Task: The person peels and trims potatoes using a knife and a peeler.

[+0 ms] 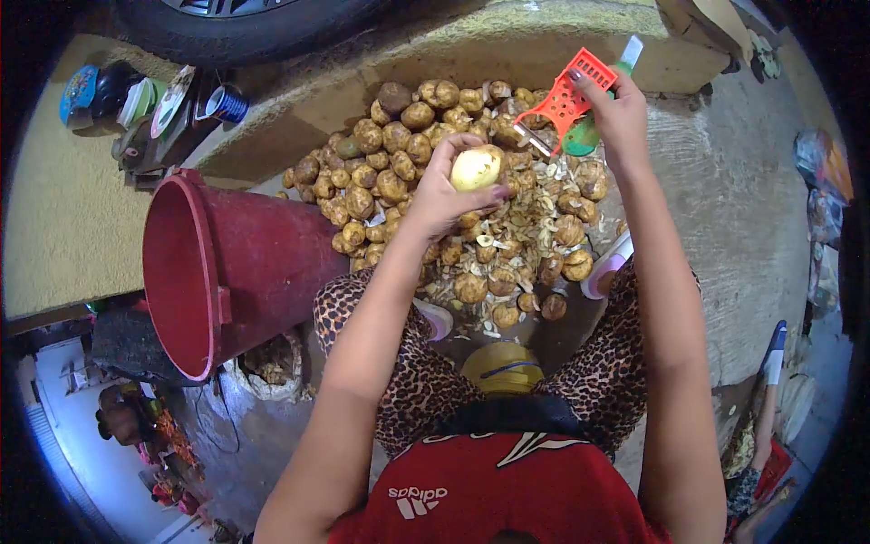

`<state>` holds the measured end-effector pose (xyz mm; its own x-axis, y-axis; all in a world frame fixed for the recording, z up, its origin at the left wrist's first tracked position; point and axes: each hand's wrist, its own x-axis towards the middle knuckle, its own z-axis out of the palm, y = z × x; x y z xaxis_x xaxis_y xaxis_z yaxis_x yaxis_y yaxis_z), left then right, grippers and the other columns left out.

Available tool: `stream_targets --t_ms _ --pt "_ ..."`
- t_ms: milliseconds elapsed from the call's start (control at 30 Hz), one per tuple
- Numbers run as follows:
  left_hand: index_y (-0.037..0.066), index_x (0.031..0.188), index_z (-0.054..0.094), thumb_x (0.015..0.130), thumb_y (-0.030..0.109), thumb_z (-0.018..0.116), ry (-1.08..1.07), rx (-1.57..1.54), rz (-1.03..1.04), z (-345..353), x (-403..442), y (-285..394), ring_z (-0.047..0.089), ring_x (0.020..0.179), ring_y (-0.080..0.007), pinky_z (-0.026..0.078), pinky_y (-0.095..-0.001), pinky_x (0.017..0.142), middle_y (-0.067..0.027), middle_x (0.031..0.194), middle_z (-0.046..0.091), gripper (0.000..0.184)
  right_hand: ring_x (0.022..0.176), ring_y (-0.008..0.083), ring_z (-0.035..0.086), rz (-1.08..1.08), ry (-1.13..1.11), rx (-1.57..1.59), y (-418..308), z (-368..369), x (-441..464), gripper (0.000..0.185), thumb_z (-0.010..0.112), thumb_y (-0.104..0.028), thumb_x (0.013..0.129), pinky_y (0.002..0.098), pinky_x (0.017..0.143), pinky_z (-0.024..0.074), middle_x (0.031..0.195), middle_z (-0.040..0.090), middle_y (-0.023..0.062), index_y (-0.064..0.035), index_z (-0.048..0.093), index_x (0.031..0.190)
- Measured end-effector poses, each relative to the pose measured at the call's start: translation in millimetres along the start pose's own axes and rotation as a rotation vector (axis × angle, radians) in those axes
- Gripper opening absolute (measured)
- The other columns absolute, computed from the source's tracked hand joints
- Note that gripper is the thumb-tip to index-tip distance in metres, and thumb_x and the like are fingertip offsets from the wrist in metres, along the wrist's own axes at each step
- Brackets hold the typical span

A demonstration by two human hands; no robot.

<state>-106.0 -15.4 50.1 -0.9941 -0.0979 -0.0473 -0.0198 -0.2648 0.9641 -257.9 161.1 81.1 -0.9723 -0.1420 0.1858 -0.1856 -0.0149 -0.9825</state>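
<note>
My left hand (pixel 450 192) is closed around a potato (pixel 478 168), its surface pale yellow and mostly peeled, with some brown skin at the top. My right hand (pixel 620 116) grips an orange peeler (pixel 568 102) with slots and a metal blade at its lower end. A green plastic piece (pixel 581 137) shows under the same hand, and a pale flat tip (pixel 633 51) sticks out above the fingers; whether these two are one tool is hidden. Below both hands lies a heap of brown unpeeled potatoes (pixel 395 187) with peelings (pixel 530 218) scattered among them.
A dark red bucket (pixel 272 263) lies tipped on its side at the left. A low wall (pixel 326 100) runs behind the heap, with a tyre (pixel 263 32) above it. Dishes and a blue cup (pixel 227 104) sit at upper left. A yellowish container (pixel 503 367) stands between my legs.
</note>
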Motion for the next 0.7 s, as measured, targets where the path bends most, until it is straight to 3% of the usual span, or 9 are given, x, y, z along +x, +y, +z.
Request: stream_targets --t_ms 67,167,233,333,433,567,700 --pt "0.006 0.114 0.045 0.063 0.0 0.075 0.022 -0.106 -0.051 1.1 -1.5 1.3 0.054 0.09 -0.0106 0.044 -0.0243 0.082 -0.0034 0.101 0.053 0.06 0.067 0.01 0.058 0.171 -0.028 0.138 0.3 0.7 -0.4 0.018 0.065 -0.014 0.077 0.0235 0.062 0.0463 0.077 0.062 0.0033 0.0004 0.059 0.087" --pt "0.004 0.115 0.039 0.063 -0.001 0.073 0.033 0.213 -0.045 0.7 -0.5 -3.9 0.056 0.089 -0.0127 0.047 -0.0266 0.078 -0.005 0.102 0.053 0.063 0.07 0.0104 0.059 0.344 -0.119 0.334 6.0 8.0 -5.7 0.018 0.063 -0.012 0.079 0.0245 0.066 0.0477 0.081 0.063 0.0041 0.0002 0.059 0.091" --pt "0.004 0.115 0.039 0.062 -0.001 0.072 0.01 0.2 -0.046 2.1 0.1 -9.9 0.056 0.09 -0.0127 0.047 -0.027 0.08 -0.0052 0.103 0.053 0.063 0.071 0.0106 0.059 0.4 -0.209 0.393 4.3 22.8 -20.7 0.018 0.063 -0.011 0.079 0.025 0.068 0.0483 0.083 0.063 0.0042 0.0003 0.059 0.093" --pt "0.005 0.114 0.04 0.059 0.001 0.07 -0.006 0.187 -0.04 5.5 -3.4 -10.2 0.053 0.093 -0.0121 0.044 -0.0275 0.083 -0.0045 0.104 0.052 0.063 0.073 0.0114 0.06 0.242 -0.272 0.022 1.7 31.4 -34.7 0.02 0.064 -0.013 0.079 0.026 0.069 0.0488 0.084 0.064 0.0045 0.0003 0.059 0.093" --pt "0.006 0.115 0.041 0.059 0.003 0.069 -0.028 0.298 0.051 1.4 -4.0 -11.8 0.051 0.093 -0.0119 0.043 -0.027 0.083 -0.0039 0.103 0.052 0.063 0.071 0.0105 0.06 0.061 -0.09 -0.165 15.5 11.3 -7.5 0.02 0.066 -0.014 0.077 0.0256 0.066 0.0481 0.082 0.063 0.0041 -0.0002 0.059 0.09" --pt "0.006 0.115 0.043 0.059 0.005 0.07 -0.039 0.385 0.087 -2.1 -3.7 -8.1 0.051 0.093 -0.0116 0.042 -0.0262 0.082 -0.0034 0.102 0.051 0.063 0.067 0.0094 0.057 0.219 -0.05 0.375 10.1 9.1 -1.6 0.023 0.07 -0.017 0.075 0.0245 0.062 0.0453 0.081 0.062 0.0036 -0.0005 0.06 0.088" --pt "0.007 0.115 0.045 0.062 0.003 0.073 -0.072 0.348 0.034 -2.2 -7.5 -8.3 0.051 0.092 -0.0099 0.043 -0.0257 0.082 -0.0015 0.102 0.053 0.06 0.069 0.0095 0.057 0.186 -0.218 0.193 15.6 32.4 -31.5 0.028 0.07 -0.019 0.075 0.0262 0.063 0.0464 0.081 0.062 0.0037 0.0005 0.06 0.092"
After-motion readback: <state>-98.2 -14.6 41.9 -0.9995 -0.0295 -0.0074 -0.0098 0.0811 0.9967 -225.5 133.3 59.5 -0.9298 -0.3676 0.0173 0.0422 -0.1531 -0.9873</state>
